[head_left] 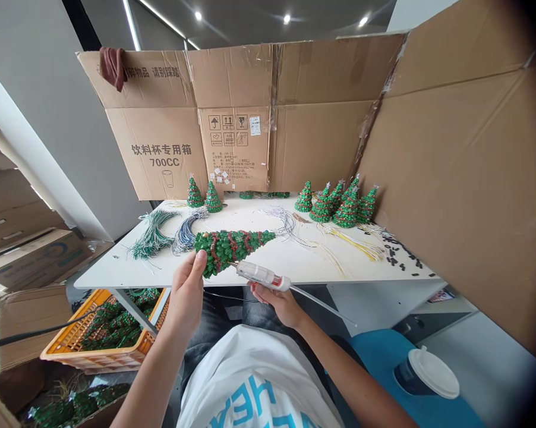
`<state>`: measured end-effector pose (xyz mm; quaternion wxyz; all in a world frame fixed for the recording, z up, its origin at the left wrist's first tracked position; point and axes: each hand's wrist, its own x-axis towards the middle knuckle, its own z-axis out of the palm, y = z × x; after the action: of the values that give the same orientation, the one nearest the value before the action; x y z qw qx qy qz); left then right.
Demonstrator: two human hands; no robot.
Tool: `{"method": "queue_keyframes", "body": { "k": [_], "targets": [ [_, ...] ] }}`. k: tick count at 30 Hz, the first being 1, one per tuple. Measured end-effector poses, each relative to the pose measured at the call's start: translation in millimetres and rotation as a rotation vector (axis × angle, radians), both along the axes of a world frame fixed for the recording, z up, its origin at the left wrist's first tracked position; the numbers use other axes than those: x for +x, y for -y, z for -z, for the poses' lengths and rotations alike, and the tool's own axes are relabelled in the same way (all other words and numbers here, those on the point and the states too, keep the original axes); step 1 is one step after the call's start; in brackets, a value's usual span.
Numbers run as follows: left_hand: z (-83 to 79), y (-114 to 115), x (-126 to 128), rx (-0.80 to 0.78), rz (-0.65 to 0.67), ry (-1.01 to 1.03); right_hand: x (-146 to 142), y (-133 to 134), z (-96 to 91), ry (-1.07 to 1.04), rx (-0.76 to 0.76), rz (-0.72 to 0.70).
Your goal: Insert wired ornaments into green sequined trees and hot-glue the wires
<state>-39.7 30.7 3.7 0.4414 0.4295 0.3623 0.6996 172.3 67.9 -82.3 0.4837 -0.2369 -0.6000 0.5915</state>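
My left hand point(191, 274) grips a small green Christmas tree point(232, 246) by its base end. The tree lies on its side above the table's front edge, its tip to the right and a red garland wound round it. In my right hand point(279, 302) is a glue gun point(262, 276) with a clear and white body and a long pale glue stick point(324, 304) sticking out behind. Its nozzle points left at the tree's lower side; whether it touches the branches I cannot tell.
Finished-looking trees point(346, 208) stand at the table's back right, two more trees point(213, 197) at the back left. Bundles of green wire point(150, 235), blue wire point(188, 229) and yellow strips point(359, 245) lie on the white table point(250, 217). Cardboard walls point(325, 137) surround it. An orange crate point(103, 358) sits below left.
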Motion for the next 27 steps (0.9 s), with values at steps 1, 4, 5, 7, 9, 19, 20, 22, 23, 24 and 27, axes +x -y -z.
{"method": "queue_keyframes", "body": {
  "k": [1,4,5,7,9,19,20,22,23,24,27],
  "targets": [
    [0.6,0,-1,-0.002,0.001,0.002,0,0,-0.1,0.003,0.000,0.003],
    [2.5,-1,-3,-0.012,0.007,-0.006,0,1,-1.7,0.011,0.006,0.006],
    [3.0,-1,-4,-0.013,0.005,-0.011,1,1,-2.6,0.013,0.009,0.006],
    [3.7,-1,-4,-0.008,0.000,-0.021,1,1,-4.8,0.018,0.015,0.004],
    [3.7,-2,-4,-0.005,-0.008,-0.039,1,1,-7.3,0.024,0.019,0.001],
    [-1.3,-5,-7,-0.030,-0.031,-0.132,4,1,-8.8,0.051,-0.023,-0.015],
    [-1.2,-5,-8,-0.037,-0.035,-0.135,4,1,-8.0,0.053,-0.028,-0.013],
    [-0.9,-5,-8,-0.044,-0.040,-0.138,4,1,-6.7,0.057,-0.036,-0.004],
    [-0.7,-5,-8,-0.045,-0.041,-0.138,4,2,-6.3,0.059,-0.040,0.001],
    [-0.6,-5,-8,-0.045,-0.041,-0.139,4,2,-6.1,0.061,-0.044,0.007],
    [-1.0,-5,-8,-0.043,-0.038,-0.138,4,2,-6.2,0.066,-0.052,0.022]
  ]
}}
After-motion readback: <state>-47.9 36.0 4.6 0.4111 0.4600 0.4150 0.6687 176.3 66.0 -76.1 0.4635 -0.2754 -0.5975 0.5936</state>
